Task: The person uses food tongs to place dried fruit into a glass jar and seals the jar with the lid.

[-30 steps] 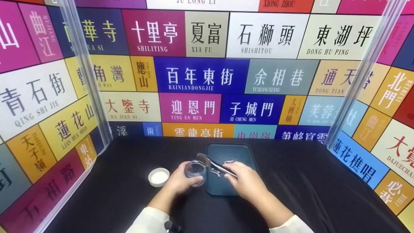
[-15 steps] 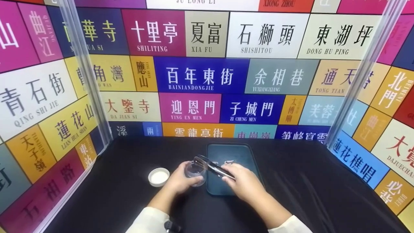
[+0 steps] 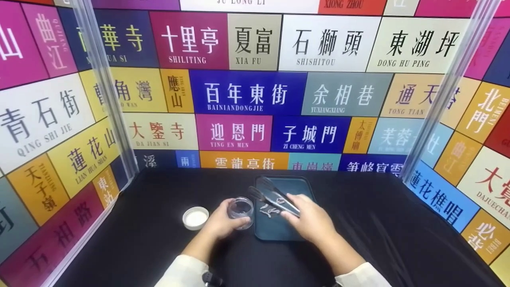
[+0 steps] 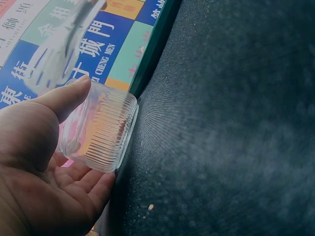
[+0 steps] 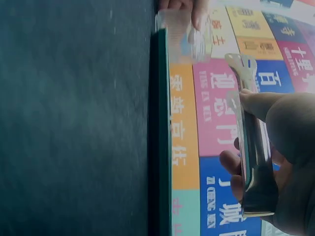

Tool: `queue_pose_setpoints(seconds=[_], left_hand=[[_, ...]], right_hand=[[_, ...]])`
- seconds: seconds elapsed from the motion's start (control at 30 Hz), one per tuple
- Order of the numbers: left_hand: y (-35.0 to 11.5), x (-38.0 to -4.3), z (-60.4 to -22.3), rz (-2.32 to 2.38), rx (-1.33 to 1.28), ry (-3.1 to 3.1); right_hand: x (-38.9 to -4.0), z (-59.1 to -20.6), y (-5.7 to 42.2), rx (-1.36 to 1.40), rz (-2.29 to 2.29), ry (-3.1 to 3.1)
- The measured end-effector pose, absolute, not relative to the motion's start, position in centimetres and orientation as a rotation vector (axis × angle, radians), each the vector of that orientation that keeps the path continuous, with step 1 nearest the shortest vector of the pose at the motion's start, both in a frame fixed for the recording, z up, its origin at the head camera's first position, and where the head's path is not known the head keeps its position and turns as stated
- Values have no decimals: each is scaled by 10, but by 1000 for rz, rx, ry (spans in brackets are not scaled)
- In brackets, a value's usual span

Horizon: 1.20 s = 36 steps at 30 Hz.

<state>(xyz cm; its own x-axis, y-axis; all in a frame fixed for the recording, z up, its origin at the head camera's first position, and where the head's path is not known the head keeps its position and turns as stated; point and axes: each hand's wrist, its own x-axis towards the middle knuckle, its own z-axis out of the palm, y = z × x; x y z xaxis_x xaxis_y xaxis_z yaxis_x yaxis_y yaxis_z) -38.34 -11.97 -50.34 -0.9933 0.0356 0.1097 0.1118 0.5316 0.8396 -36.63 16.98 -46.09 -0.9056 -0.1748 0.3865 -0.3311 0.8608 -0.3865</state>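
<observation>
My left hand (image 3: 220, 223) holds a small clear jar (image 3: 241, 207) beside the tray's left edge, thumb on its near side. In the left wrist view the jar (image 4: 110, 128) has ribbed walls, with a small whitish bit inside. My right hand (image 3: 312, 219) grips metal tongs (image 3: 287, 205), their two arms spread apart over the tray, pointing up and left. Nothing shows between the tong tips. Several small whitish twisted pieces (image 3: 270, 210) lie on the dark teal tray (image 3: 275, 233) beneath the tongs. The right wrist view shows the tongs' handle (image 5: 258, 172) against the palm.
A white round lid (image 3: 195, 218) lies to the left of my left hand on the black cloth (image 3: 159, 243). Behind the table stands a wall (image 3: 247, 91) of coloured panels with lettering, with clear corner posts (image 3: 115, 103) at the sides.
The tongs have gone from over the jar's mouth back to the right above the tray, and their arms have spread apart. My left hand and the jar stay put.
</observation>
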Motion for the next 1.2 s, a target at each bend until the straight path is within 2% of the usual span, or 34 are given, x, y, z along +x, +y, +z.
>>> queue_pose_setpoints(seconds=[0.67, 1.2], left_hand=[[-119, -383, -504, -1487, -109, -2685], [-120, -383, -504, -1491, -110, -2677]], right_hand=[[-391, -471, 219, 82, 655, -2847], [-396, -482, 233, 39, 682, -2908]])
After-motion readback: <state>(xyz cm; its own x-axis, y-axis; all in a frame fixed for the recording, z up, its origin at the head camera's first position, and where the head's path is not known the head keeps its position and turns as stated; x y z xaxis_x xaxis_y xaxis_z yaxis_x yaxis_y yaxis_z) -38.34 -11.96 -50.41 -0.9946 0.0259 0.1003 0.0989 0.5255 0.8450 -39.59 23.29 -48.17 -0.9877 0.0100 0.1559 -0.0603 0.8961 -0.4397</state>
